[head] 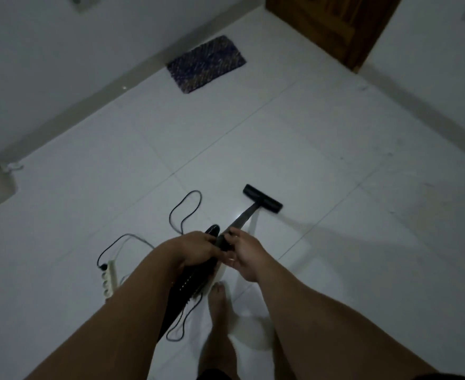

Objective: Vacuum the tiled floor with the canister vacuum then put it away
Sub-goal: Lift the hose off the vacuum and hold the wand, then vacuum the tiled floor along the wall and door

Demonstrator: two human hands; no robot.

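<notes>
So the vacuum (195,272) is held up off the floor right in front of the person, both hands on it. Its black body hangs under the left forearm, and the tube (243,216) runs up and to the right from the hands down to the floor head (262,198), which sits flat on the tiled floor (308,149) near the middle of the room. That line is the thing to watch: any push or pull goes along the tube, away from the body toward the far right wall.

Left hand (195,249) is wrapped closed over the top of the body. Right hand (243,252) is just beside it, fingers (232,234) pinched on the dark joint where the tube meets the body. Both are about equally near, almost touching.

The cord (183,209) loops on the floor left of the tube and goes to a power strip (108,278) by the left forearm. A bare foot (217,294) stands under the vacuum.

Hard to make out: it's dim, the forearm hides most of the body, and I can't tell if the fingers are working a switch or a latch.
</notes>
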